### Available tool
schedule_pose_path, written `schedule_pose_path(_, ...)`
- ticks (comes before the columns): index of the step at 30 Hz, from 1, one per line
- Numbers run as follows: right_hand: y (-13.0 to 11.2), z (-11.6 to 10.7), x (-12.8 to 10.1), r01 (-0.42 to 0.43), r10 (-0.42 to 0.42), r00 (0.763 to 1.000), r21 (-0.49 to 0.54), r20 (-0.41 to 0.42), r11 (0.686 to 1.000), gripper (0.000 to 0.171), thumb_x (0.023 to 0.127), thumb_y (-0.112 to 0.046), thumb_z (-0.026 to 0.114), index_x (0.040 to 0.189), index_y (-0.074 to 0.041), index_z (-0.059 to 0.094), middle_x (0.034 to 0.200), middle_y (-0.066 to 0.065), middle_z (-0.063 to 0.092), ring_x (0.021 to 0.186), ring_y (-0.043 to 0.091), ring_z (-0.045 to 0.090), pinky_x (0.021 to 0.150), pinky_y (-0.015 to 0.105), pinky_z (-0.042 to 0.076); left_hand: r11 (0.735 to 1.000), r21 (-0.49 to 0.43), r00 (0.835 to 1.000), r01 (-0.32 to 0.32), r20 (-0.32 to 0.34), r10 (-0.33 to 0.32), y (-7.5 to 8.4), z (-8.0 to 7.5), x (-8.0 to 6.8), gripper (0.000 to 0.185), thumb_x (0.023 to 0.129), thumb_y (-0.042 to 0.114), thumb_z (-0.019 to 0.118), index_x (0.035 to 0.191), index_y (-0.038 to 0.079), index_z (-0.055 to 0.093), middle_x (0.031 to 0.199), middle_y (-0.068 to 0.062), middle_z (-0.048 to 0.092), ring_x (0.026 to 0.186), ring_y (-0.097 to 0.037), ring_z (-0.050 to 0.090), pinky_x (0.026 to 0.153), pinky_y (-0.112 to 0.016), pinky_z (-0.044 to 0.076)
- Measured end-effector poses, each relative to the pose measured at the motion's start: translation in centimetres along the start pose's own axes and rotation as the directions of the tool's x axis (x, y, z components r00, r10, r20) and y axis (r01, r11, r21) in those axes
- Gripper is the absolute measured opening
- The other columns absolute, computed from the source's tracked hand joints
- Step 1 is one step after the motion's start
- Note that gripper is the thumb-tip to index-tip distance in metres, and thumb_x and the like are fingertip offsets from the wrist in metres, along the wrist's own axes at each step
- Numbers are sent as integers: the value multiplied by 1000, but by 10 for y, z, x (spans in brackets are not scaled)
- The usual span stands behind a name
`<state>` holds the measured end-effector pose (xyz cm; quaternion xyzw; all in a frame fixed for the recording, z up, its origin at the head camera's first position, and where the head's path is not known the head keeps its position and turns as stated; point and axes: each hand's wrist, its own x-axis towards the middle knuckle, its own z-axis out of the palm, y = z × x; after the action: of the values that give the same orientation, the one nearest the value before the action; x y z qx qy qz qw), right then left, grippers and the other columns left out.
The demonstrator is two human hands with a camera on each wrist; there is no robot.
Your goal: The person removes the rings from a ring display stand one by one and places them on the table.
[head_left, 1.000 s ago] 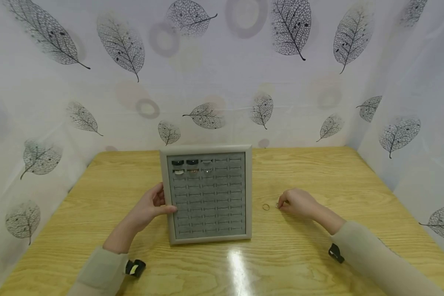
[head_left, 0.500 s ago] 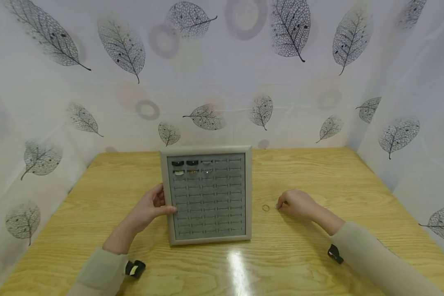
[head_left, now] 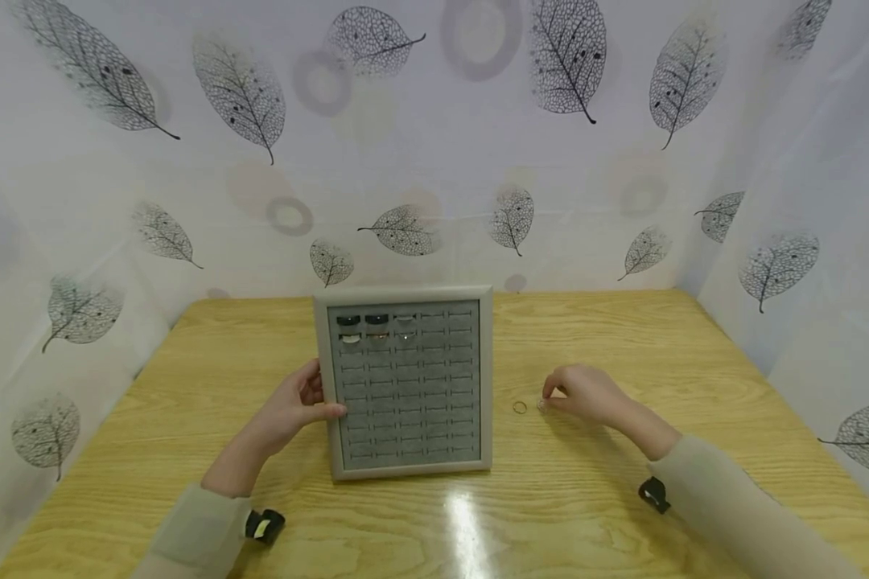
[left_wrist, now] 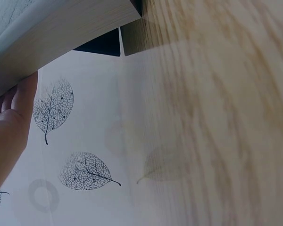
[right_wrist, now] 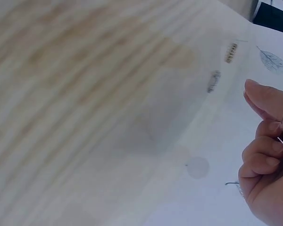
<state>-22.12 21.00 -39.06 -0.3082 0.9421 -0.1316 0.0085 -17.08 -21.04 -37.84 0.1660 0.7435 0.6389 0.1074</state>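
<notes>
A ring display board (head_left: 409, 382) with a pale frame and grey slotted padding stands propped up on the table. My left hand (head_left: 290, 412) grips its left side, thumb on the front and fingers behind; the left wrist view shows the fingers (left_wrist: 20, 101) against the frame's edge. To the board's right, a gold-coloured ring (head_left: 520, 408) and a silvery ring (head_left: 541, 405) lie on the table. My right hand (head_left: 586, 394) is beside the silvery ring, fingers curled and thumb close to the index finger. In the right wrist view both rings show apart from the fingertips.
Two dark rings (head_left: 363, 320) and several lighter ones (head_left: 378, 336) fill slots in the board's top two rows. Wood-grain table (head_left: 586, 515) surrounds the board. A leaf-printed white cloth (head_left: 434, 161) hangs behind and at both sides.
My right hand has risen slightly, and its thumb and index finger show more of the silvery ring beside them. The left hand and the board hold their position.
</notes>
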Motion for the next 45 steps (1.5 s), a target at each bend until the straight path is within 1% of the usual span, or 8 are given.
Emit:
schedule_pose_path(4,-6,-10,0,11,-11,999,-5,-51,1000,7,75,-15,70,79,-11,67,76,-4,61,65,10,52,56,27,42,1000,-4,1000,3,3,-3,0,0,0,74,77,4,66,136,-2,21,118,-23,46,97,-18,54,78,-31,46)
schedule_pose_path(8,-12,-18,-1,24,-23,993,11,-113,1000,8,74,-15,70,80,-10,67,72,-7,59,60,6,45,52,24,37,1000,-1,1000,-1,6,1,0,0,0,74,77,4,66,136,-2,21,118,-23,46,97,-18,54,79,-31,46)
schedule_pose_path(13,-21,-27,-3,45,-37,984,45,-175,998,8,75,-14,70,81,-9,68,61,-12,46,53,4,33,48,22,28,1000,12,1000,-3,6,3,-2,0,1,73,78,4,66,135,-3,22,117,-23,47,97,-19,54,79,-31,46)
schedule_pose_path(18,-27,-34,-6,77,-64,967,44,-245,996,8,74,-15,71,80,-10,68,57,-12,36,52,4,29,47,22,26,1000,10,1000,-2,6,2,-3,0,1,73,77,4,66,136,-2,22,116,-22,47,97,-19,54,79,-31,46)
schedule_pose_path(23,-32,-40,-8,134,-112,944,48,-312,990,8,73,-12,71,80,-11,68,57,-12,33,52,3,28,47,22,26,1000,6,1000,-2,3,2,-4,0,1,73,77,4,66,136,-1,22,118,-23,46,98,-18,54,80,-30,45)
schedule_pose_path(30,-44,-46,-9,183,-144,913,68,-381,981,9,72,-12,72,80,-13,68,58,-15,33,52,2,29,47,20,28,1000,17,1000,6,-2,-6,-4,0,0,74,77,5,67,136,-2,23,118,-22,46,99,-18,53,80,-29,45)
schedule_pose_path(38,-57,-49,-3,297,-231,847,66,-478,952,15,68,-5,73,81,-11,67,58,-15,30,52,1,27,46,19,26,1000,12,1000,-3,1,3,-3,0,1,73,77,4,66,135,-2,23,118,-23,46,98,-17,53,79,-30,45)
schedule_pose_path(45,-66,-51,7,356,-271,806,65,-526,932,16,68,-5,72,82,-11,67,58,-14,31,52,2,28,45,19,27,1000,22,1000,-7,4,7,-3,-1,0,72,78,4,66,135,-3,23,117,-22,46,98,-17,53,80,-30,45)
